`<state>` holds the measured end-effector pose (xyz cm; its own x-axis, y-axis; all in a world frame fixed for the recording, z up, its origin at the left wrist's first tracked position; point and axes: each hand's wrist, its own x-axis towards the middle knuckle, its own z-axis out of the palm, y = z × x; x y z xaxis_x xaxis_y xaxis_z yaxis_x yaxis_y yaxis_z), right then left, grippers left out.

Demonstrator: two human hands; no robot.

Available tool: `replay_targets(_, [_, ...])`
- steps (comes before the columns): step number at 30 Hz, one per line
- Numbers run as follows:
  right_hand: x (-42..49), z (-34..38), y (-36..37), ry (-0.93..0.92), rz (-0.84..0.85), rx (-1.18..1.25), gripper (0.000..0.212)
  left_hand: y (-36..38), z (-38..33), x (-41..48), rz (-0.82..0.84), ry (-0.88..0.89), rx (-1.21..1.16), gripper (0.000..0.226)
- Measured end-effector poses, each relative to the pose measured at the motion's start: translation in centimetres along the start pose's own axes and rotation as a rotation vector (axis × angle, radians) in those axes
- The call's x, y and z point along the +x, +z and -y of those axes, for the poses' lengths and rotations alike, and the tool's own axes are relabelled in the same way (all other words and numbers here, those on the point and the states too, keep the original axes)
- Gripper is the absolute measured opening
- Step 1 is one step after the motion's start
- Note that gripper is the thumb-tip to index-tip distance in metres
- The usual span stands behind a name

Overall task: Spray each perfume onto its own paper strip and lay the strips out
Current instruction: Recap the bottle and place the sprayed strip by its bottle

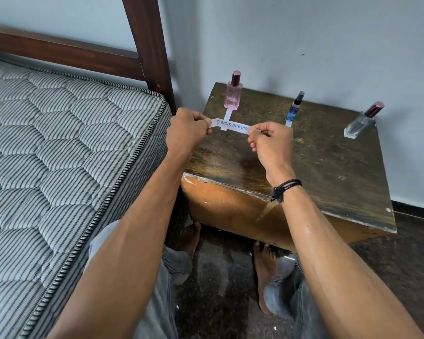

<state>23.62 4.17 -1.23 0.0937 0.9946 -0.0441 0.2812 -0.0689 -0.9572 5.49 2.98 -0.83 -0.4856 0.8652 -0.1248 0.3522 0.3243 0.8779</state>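
bare feet (264, 270) on the floor, close to the table (316, 172). above its near-left part, left hand (189, 129) pinching one end of a printed strip (230, 126), right hand (271, 139) pinching the other, remaining fingers curled in. stretched flat between the two, off the top, not yet laid. just behind, a laid strip (228, 116) before the pink bottle (233, 94); near end hidden under the held one, touching or not cannot tell. further right, a second strip (288, 123) before the blue bottle (294, 107). far right, the clear bottle (362, 121), nothing before it.

probably meant for the clear bottle. pulled any tighter, could tear at a pinch. lowered here, could drag the laid strip askew or get mixed up with it. carried right, could clip the blue bottle, slim and probably easy to topple. released at one end only, could drop off the left edge toward the mattress (59, 143).
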Motion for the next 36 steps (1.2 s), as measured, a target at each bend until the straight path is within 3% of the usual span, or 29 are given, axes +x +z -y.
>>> replay_targets(2, [0.7, -0.1, -0.9, 0.035, -0.082, 0.05, 0.018, -1.2, 0.3, 0.5, -0.129, -0.021, 0.016, 0.021])
replay_targets(6, [2.3, -0.6, -3.6, 0.085, -0.235, 0.176, 0.012, -4.5, 0.9, 2.1, -0.249, -0.083, -0.281, 0.018])
replay_targets(15, [1.8, -0.6, -2.6, -0.005, -0.164, 0.129, 0.015, -1.4, -1.2, 0.5, -0.079, -0.106, -0.388, 0.007])
replay_targets(19, [2.0, -0.7, -2.9, -0.009, -0.168, 0.123, 0.011, -0.9, -0.5, 0.8, -0.015, -0.124, -0.357, 0.02])
replay_targets(29, [2.3, -0.7, -3.9, -0.002, -0.263, 0.143, 0.009, -0.2, 0.1, 0.7, 0.069, -0.144, -0.141, 0.01])
replay_targets(36, [2.3, -0.8, -3.9, -0.008, -0.222, 0.116, 0.005, 0.3, 0.8, 1.3, 0.122, -0.181, 0.043, 0.009])
